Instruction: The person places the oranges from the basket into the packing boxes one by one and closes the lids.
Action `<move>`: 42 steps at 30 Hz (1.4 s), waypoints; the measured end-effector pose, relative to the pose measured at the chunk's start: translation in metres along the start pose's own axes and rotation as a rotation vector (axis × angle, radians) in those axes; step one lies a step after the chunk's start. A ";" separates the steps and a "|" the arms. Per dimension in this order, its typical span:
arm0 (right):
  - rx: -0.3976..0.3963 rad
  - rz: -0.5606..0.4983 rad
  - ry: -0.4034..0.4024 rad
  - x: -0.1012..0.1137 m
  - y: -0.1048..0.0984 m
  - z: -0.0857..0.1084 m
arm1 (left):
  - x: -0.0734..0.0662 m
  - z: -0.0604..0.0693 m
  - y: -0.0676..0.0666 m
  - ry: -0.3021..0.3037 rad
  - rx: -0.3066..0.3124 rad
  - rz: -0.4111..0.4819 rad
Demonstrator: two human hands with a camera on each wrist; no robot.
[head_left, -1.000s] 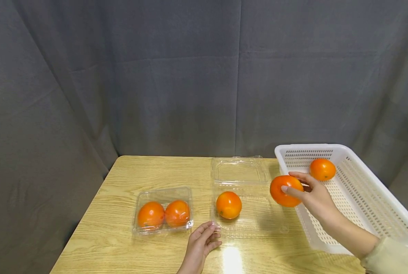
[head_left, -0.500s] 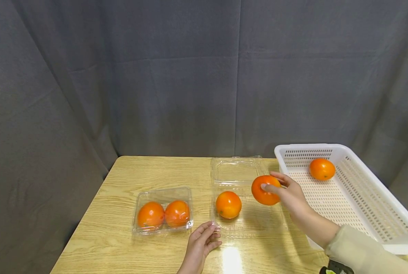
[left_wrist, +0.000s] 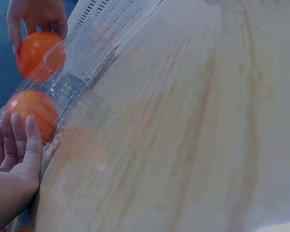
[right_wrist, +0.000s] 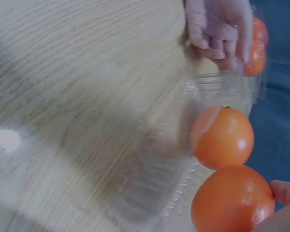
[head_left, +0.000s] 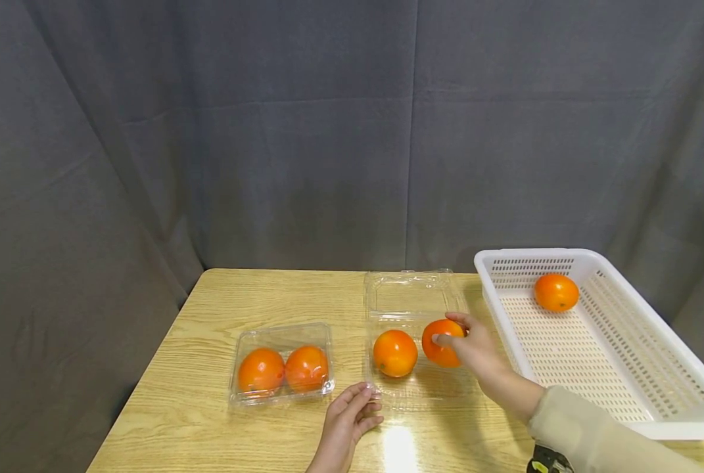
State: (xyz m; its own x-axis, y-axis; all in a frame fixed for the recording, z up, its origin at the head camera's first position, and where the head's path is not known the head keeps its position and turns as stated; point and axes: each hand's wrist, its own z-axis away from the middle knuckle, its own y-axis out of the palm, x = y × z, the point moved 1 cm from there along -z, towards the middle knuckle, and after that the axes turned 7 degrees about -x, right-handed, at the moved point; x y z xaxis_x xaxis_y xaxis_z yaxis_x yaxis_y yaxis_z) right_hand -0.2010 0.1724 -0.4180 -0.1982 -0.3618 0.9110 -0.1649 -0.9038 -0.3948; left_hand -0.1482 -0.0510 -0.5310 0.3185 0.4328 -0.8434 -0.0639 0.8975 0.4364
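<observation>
My right hand (head_left: 474, 348) holds an orange-red tomato (head_left: 440, 341), thumb on its near side, over the right half of an open clear plastic clamshell box (head_left: 428, 387). A second tomato (head_left: 395, 353) sits in the left half of that box; the two look close together in the right wrist view, where the held tomato (right_wrist: 232, 200) is nearest. My left hand (head_left: 344, 420) pinches the box's front left corner between thumb and forefinger. Other fingers of this hand (left_wrist: 14, 150) lie along the box wall in the left wrist view.
Left of it stands a closed clear box (head_left: 281, 335) with two tomatoes inside. On the right, a white slotted plastic basket (head_left: 564, 355) contains one tomato (head_left: 556, 293). The open lid (head_left: 413, 295) lies toward the table's back edge, before a grey curtain (head_left: 304, 164).
My right hand has carried the tomato left and down, from beside the basket's edge to over the open box. The left hand stays at the box corner.
</observation>
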 end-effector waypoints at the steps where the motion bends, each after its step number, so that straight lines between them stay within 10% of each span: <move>1: 0.003 0.012 -0.004 -0.002 0.001 -0.001 | 0.000 0.000 0.000 0.000 0.000 0.000; 22: 0.036 0.168 0.023 -0.017 0.023 0.002 | 0.001 0.000 0.001 0.001 0.008 -0.003; 42: 0.030 0.039 -0.024 0.003 0.010 -0.004 | 0.000 0.000 -0.001 -0.002 0.006 -0.003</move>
State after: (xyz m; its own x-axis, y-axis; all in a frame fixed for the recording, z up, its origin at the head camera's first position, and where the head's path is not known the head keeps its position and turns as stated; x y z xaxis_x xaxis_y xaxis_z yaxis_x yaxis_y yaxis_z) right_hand -0.2071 0.1634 -0.4191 -0.1807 -0.4020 0.8976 -0.1283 -0.8952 -0.4268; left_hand -0.1477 -0.0519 -0.5313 0.3201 0.4302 -0.8440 -0.0576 0.8981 0.4360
